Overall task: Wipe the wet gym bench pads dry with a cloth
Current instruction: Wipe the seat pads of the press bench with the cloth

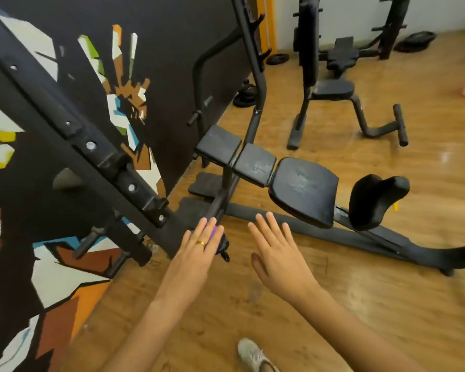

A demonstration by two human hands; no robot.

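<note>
Nearest, the left hand [196, 251] is reaching forward with straight fingers lying over a purple and dark soft cloth [212, 232]. The thumb is hidden beneath, so I cannot tell whether it is pinching the fabric. Beside it, the right hand [277, 253] is hovering with fingers spread, holding nothing.

The cloth is looking light and limp, likely bunching easily. It would probably work best gathered into a wad under the palm and pressed flat.

Just beyond, the low black padded gym bench is lying in three flat pads in a row: the large pad [304, 190], the middle pad [254, 165] and the far pad [217, 145]. One curved black pad [373, 200] is sitting at the foot. Their vinyl is appearing smooth, firm and probably slick when wet. Farther off, a second black bench [333, 88] is standing upright.
</note>
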